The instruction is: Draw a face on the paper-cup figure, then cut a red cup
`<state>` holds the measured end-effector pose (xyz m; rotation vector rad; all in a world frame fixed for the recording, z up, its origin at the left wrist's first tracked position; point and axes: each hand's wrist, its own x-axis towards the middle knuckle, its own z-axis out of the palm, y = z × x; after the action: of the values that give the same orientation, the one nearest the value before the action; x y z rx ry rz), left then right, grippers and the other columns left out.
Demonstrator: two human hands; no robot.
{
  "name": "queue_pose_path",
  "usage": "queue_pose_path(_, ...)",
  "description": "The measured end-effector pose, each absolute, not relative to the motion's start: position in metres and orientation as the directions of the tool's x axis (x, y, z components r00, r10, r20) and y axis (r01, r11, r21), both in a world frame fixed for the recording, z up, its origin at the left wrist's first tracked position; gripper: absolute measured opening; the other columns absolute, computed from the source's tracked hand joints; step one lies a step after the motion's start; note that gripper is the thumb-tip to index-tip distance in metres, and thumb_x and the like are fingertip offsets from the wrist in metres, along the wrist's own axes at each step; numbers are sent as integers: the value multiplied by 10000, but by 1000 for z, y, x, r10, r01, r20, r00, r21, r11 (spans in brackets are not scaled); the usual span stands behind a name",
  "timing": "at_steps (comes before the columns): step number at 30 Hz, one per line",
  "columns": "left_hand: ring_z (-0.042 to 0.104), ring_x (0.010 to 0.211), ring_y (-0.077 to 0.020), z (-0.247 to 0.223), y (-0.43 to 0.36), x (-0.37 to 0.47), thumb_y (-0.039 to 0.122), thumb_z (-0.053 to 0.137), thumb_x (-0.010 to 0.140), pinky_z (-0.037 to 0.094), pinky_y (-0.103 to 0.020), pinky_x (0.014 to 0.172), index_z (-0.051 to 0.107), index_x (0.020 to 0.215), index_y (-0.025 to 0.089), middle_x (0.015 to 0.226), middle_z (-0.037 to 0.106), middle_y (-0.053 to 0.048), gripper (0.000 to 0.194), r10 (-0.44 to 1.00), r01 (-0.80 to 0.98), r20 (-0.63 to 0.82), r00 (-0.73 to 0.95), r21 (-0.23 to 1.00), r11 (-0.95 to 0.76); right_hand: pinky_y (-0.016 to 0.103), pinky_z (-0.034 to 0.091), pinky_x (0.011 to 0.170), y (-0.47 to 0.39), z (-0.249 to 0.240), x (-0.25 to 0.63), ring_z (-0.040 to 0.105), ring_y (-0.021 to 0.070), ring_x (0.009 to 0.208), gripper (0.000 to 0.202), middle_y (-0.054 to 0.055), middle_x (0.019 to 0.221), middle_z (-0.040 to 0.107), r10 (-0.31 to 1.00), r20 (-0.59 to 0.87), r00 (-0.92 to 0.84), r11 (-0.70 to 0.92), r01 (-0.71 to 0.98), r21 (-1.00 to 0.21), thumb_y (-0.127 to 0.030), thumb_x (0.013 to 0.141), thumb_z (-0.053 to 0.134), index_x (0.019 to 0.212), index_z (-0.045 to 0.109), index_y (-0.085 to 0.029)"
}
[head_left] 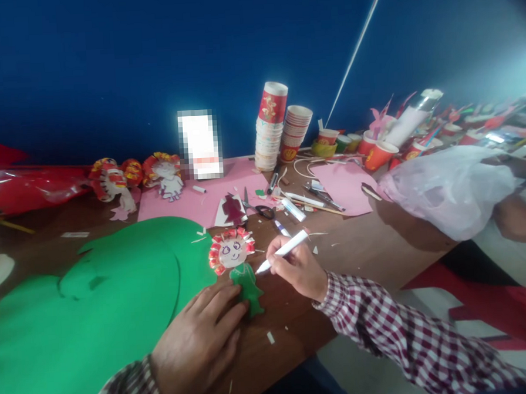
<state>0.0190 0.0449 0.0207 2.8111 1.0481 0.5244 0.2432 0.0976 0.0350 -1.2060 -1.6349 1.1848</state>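
Note:
A paper doll [249, 289] with a drawn face, a red-and-yellow paper fringe for hair and a green dress lies on the brown table. My left hand [204, 335] rests palm down at the doll's left side, its fingertips touching the green dress and the fingers stretched out. Between the thumb and fingers of my right hand [299, 268] is a white marker [287, 250], its tip pointing down-left just right of the dress. Whether the tip touches anything, I cannot tell. A large green paper sheet [130, 274] spreads to the left, partly beneath my left hand.
Beyond the doll lie scissors [264, 211], a dark red paper cutout [232, 210], pens and paper scraps. Stacked paper cups [268, 132] stand near the blue wall. Other paper dolls [167, 178] lie at the back left. A plastic bag [452, 193] and another person's arm [522, 218] are at right.

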Motion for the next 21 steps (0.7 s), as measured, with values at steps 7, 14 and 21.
queue_pose_path(7, 520, 1041, -250, 25, 45, 22, 164, 463, 822, 501, -440, 864, 579, 1100, 216, 1131, 546, -87, 306, 673, 631, 264, 690, 235, -739, 178, 348, 444, 95, 37, 240, 441, 73, 480, 115, -18, 616, 552, 958, 83, -275, 159, 265, -951, -259, 858, 505, 834, 567, -165)
queue_pose_path(14, 514, 1021, -241, 28, 42, 23, 155, 467, 803, 498, -419, 861, 574, 1078, 206, 1068, 552, -86, 300, 681, 635, 296, 670, 248, -732, 211, 457, 524, 88, 42, 239, 568, 112, 579, 114, 28, 751, 656, 933, 216, -286, 317, 379, -869, -222, 843, 527, 934, 577, -176)
queue_pose_path(21, 511, 1002, -257, 24, 42, 23, 131, 495, 753, 482, -460, 867, 566, 1080, 195, 1060, 545, -88, 341, 696, 633, 249, 674, 290, -718, 224, 476, 536, 75, 54, 233, 578, 126, 590, 96, 18, 712, 613, 920, 247, -304, 359, 406, -840, -274, 870, 505, 920, 516, -193)
